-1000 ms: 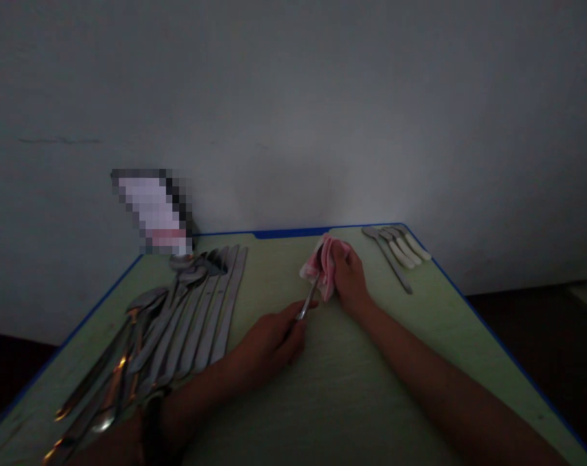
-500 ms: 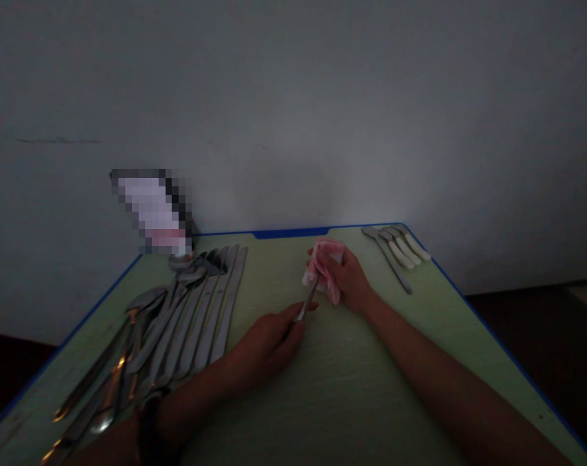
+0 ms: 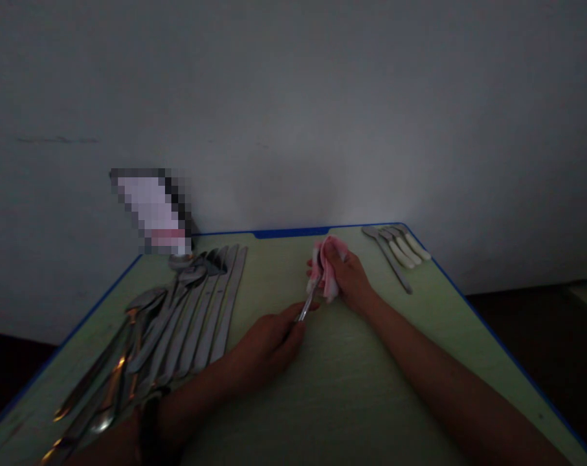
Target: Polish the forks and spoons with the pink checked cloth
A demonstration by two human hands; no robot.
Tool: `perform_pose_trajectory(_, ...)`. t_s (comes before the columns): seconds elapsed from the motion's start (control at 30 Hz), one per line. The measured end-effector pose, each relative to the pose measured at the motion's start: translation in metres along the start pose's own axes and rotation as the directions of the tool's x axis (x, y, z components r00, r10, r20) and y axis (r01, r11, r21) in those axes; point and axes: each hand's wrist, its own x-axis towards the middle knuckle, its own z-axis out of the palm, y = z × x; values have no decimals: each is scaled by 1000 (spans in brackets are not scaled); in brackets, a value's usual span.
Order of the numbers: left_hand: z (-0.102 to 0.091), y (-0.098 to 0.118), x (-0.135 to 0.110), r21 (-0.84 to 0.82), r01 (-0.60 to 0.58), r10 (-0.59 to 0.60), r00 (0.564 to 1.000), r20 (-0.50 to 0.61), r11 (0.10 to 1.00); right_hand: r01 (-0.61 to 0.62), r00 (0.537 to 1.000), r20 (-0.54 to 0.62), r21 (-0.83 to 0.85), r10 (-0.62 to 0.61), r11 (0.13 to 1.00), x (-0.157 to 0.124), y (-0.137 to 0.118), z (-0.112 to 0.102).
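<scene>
My left hand [image 3: 278,336] is closed around the handle of a silver spoon [image 3: 309,304], which slants up and away from me. The spoon's dark bowl end shows partly against a pink and white cloth [image 3: 329,272]. My right hand [image 3: 350,278] grips that cloth, folded about the spoon's upper end; some of its fingers are hidden behind the fabric. Both hands are over the middle of the pale green table [image 3: 351,388].
On the left lie several knives [image 3: 230,298], spoons [image 3: 147,299] and gold-trimmed utensils [image 3: 113,388]. At the back right are a long metal spoon [image 3: 390,259] and several white-handled utensils [image 3: 400,252]. A blurred-out device [image 3: 150,210] leans near the wall [image 3: 293,116].
The cloth has opened a little and shifted in my right hand, so that more of the spoon's upper end shows. My left hand has hardly moved.
</scene>
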Motion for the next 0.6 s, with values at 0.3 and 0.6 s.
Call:
perform_pose_trajectory(0.3, 1, -3, 0, -59, 16, -17, 1000, -19, 998, -8, 1000, 10, -10, 8, 1000, -1, 0, 2)
perform_pose_trajectory(0.6, 1, -1, 1, -62, 23, -23, 1000, -5, 998, -72, 994, 82, 41, 68, 997, 0, -4, -3)
